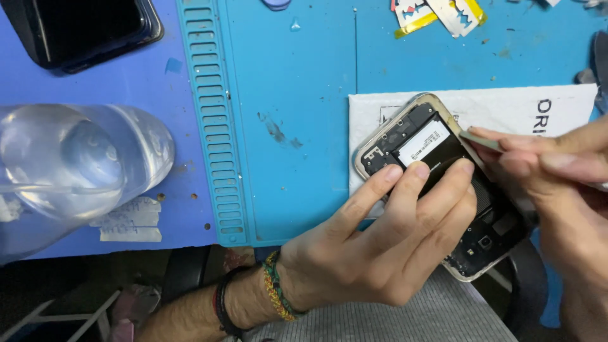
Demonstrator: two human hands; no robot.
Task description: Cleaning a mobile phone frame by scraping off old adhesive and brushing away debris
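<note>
Between both hands: opened phone (443, 183), back cover off, black battery (437, 158) with white label exposed, lying partly on a white paper sheet (506, 107). Left hand (386, 240) steadies it, three fingertips pressed on the battery. Right hand (557, 171) pinches a thin flat tool (479, 140) against the phone's edge. Underneath: blue work mat (297, 95). Left of it: clear plastic bottle (76, 164); dark phone (82, 28) at top left.

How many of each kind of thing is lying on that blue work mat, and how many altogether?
Opened phones: 1
Closed black phones: 1
Clear plastic bottles: 1
White paper sheets: 1
Razor blades: 2 at least, partly cut off
Thin pry tools: 1
Total: 7

The left hand steadies the opened phone; the right hand holds the pry tool.
</note>
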